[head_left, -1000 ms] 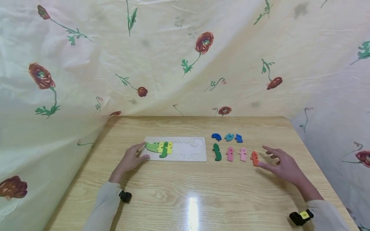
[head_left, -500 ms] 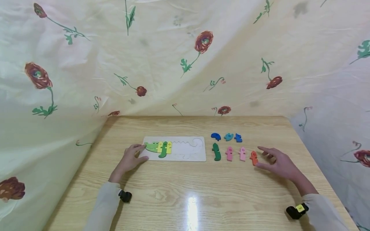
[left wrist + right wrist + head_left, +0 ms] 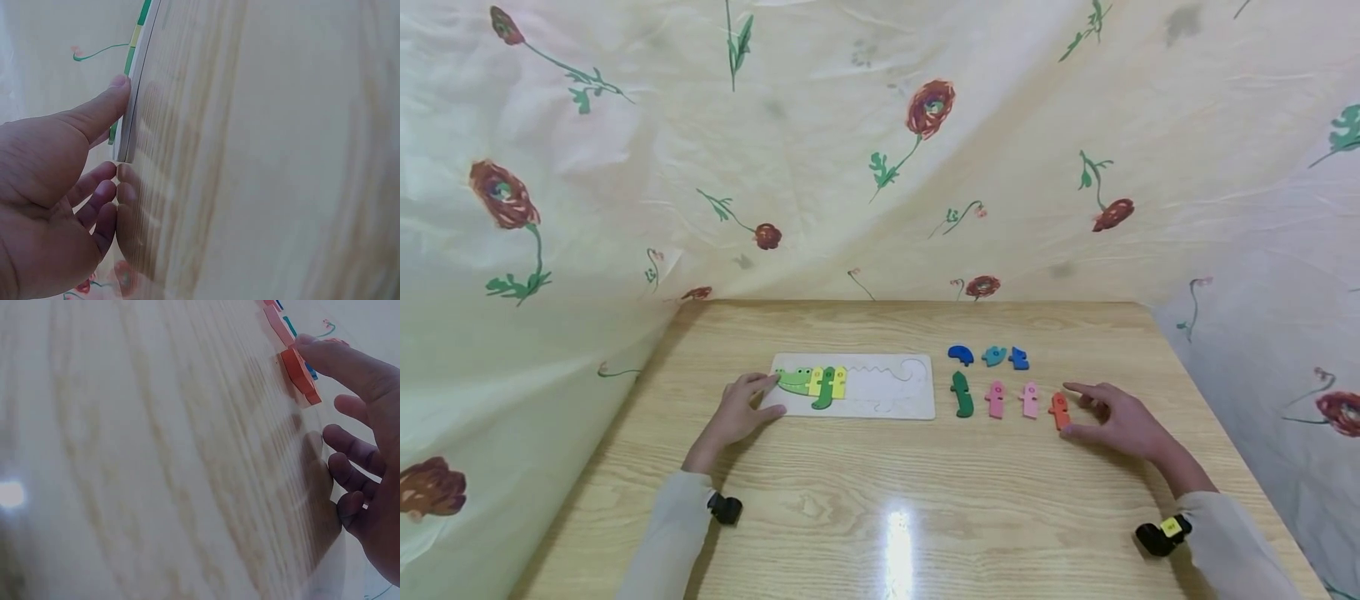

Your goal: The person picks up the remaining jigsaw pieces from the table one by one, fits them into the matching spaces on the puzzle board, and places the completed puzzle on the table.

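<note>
A white puzzle board [image 3: 887, 400] lies on the table, its left part filled with a green crocodile head [image 3: 794, 381] and yellow and green body pieces. My left hand [image 3: 741, 412] rests at the board's left end. Its thumb presses the near edge in the left wrist view, and its fingertips reach the crocodile's snout. My right hand [image 3: 1120, 422] is around the right side of an orange puzzle piece [image 3: 1059, 411], thumb at its near end and forefinger stretched out beyond it. In the right wrist view the thumb overlaps the orange piece's top, and the other fingers are loosely bent at the table.
Two pink pieces [image 3: 1029, 401] and a dark green piece [image 3: 962, 395] lie left of the orange one. Behind them are blue pieces [image 3: 960, 356] and a teal piece [image 3: 994, 357]. Flowered cloth [image 3: 820, 167] hangs around the wooden table [image 3: 820, 508].
My right hand has shifted left, closer to the orange piece, and its forefinger has come in nearer to it. The left hand stays at the board.
</note>
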The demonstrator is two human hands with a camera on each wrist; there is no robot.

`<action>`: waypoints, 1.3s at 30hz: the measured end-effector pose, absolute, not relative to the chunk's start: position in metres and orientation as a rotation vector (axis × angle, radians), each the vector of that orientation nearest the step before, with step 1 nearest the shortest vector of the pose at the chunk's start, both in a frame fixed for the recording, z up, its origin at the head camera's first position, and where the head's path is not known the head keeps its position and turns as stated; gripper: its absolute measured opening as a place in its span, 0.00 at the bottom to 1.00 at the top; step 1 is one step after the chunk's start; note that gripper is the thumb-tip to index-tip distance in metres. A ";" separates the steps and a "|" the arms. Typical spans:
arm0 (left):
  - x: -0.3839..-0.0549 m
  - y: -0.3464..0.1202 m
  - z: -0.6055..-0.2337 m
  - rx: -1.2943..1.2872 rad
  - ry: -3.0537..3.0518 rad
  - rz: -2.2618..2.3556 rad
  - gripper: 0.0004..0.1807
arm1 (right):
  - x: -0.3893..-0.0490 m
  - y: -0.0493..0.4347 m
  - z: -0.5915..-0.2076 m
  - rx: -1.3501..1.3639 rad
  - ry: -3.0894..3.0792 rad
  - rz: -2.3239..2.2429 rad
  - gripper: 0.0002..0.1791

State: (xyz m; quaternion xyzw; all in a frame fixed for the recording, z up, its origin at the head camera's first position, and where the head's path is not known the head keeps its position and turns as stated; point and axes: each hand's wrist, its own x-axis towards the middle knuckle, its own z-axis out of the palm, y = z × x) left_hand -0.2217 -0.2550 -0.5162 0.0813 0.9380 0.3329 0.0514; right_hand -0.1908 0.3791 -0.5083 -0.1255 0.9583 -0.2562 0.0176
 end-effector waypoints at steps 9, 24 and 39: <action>-0.221 -0.254 -0.516 0.245 2.857 1.012 0.38 | -0.196 0.380 -0.509 -0.380 2.945 -0.744 0.45; -0.222 -0.255 -0.517 0.244 2.857 1.008 0.38 | -0.198 0.378 -0.509 -0.369 2.912 -0.741 0.43; -0.220 -0.254 -0.518 0.223 2.849 1.036 0.37 | -0.197 0.377 -0.514 -0.365 2.960 -0.751 0.41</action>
